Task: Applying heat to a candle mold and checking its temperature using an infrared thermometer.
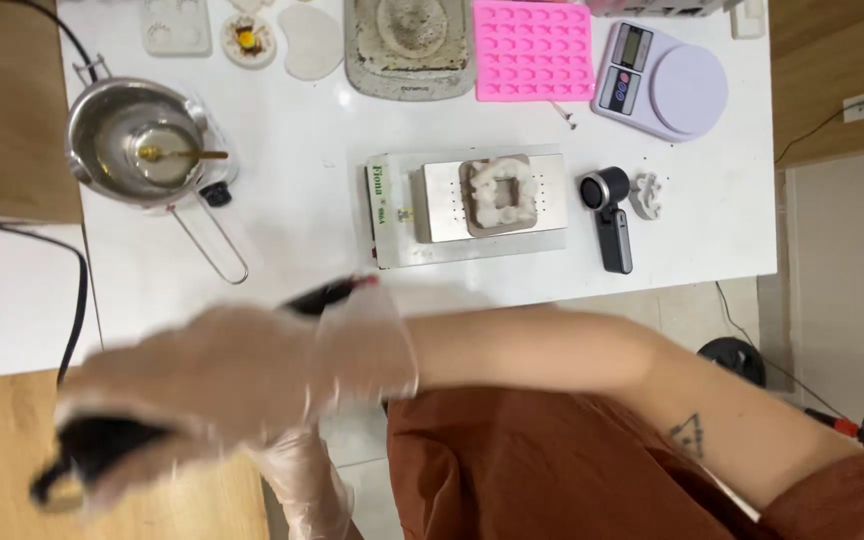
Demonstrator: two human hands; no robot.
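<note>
While both gloved hands blur across the near edge of the white desk (pixel 302 180), the right hand (pixel 192 385) closes around a black object (pixel 92 455).

Reaching across the body toward the left, the right hand in its clear glove grips that dark object low at the left of the view, and a black tool with a reddish tip (pixel 337 292) shows just above the wrist; motion blur hides what either piece is. The left hand (pixel 297 475) sits beneath the right forearm, mostly covered, so I cannot tell whether it is open or closed. Further up the desk stand a steel pot (pixel 137 140) with a long handle, a metal hot plate (pixel 492 200) carrying a white mould, a pink silicone tray (pixel 534 50) and a kitchen scale (pixel 662 80).
</note>
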